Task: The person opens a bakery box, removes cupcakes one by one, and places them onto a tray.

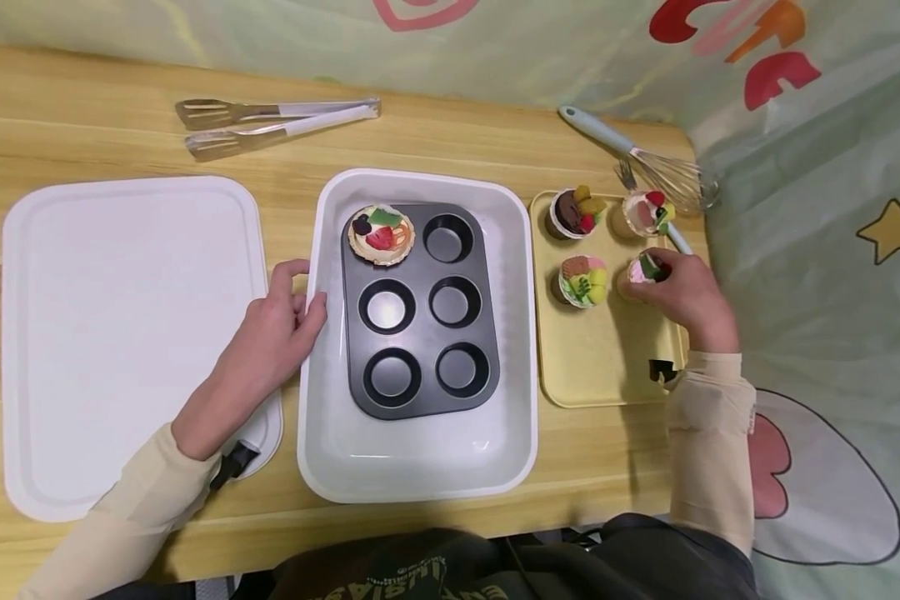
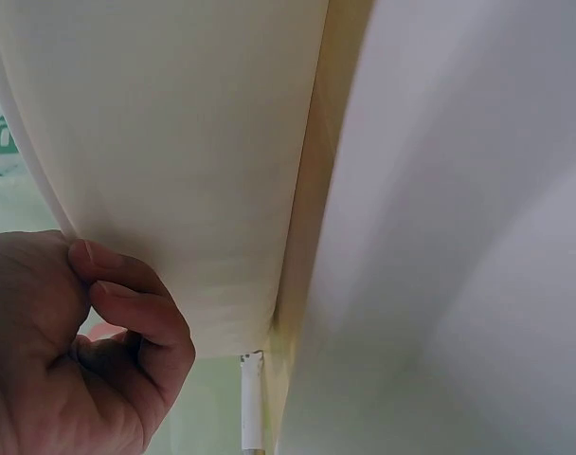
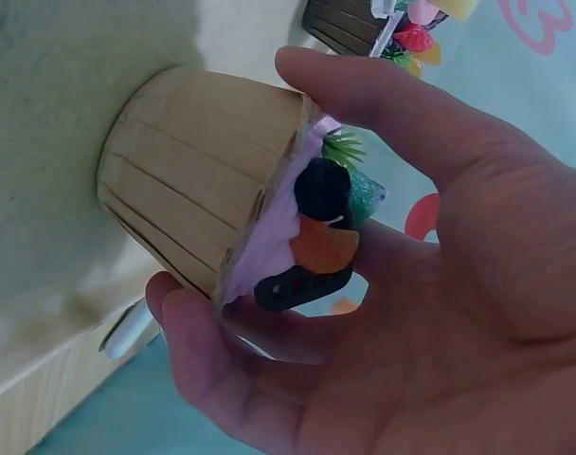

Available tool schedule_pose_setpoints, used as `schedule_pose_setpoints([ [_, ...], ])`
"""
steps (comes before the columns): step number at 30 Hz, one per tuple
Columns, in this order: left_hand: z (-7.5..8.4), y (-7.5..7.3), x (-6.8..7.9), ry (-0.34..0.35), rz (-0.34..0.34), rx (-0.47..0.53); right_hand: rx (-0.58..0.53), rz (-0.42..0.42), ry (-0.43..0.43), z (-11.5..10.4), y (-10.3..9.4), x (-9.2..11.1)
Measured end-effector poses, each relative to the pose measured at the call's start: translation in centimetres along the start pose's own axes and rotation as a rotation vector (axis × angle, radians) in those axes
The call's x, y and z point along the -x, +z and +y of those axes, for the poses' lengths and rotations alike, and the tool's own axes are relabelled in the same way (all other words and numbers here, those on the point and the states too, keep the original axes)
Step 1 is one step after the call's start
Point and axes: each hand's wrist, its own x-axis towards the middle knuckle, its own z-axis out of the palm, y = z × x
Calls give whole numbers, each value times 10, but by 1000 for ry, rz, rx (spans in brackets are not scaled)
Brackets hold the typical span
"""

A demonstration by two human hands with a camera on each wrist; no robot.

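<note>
My right hand (image 1: pixel 686 293) is over the yellow tray (image 1: pixel 600 379), gripping a cupcake (image 3: pixel 198 175) between thumb and fingers near its top edge. The cupcake has a tan pleated wrapper, pink cream, dark berries and an orange piece; its base is right at the tray surface. Three more cupcakes stand beside it, one with chocolate (image 1: pixel 567 212). My left hand (image 1: pixel 273 329) holds the left rim of a white tub (image 1: pixel 420 467), thumb over the rim and fingers curled against the outer wall. Inside the tub lies a dark muffin tin (image 1: pixel 422 333), with a fruit tart (image 1: pixel 381 236) in its far-left cup.
A flat white tray (image 1: pixel 127 333) lies left of the tub. Metal tongs (image 1: pixel 277 125) are at the back left. A whisk (image 1: pixel 637 154) with a pale blue handle lies behind the yellow tray, and a fork (image 1: pixel 626 173) shows there too. A printed cloth stands behind.
</note>
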Motion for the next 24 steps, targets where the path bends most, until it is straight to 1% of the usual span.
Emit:
schedule_pose_setpoints([
  [5,2,-1,-1,15,8,0,-11,-46,30,1,-3,0],
  [10,3,-2,-2,9,-1,5,-28,-77,67,3,-6,-3],
  [14,4,-3,-2,3,-5,5,-31,-75,74,1,-8,-3],
  [18,3,-3,-2,3,0,3,-31,-66,61,0,-10,0],
  [24,2,-1,1,-1,-7,7,-37,-28,52,-4,-14,12],
])
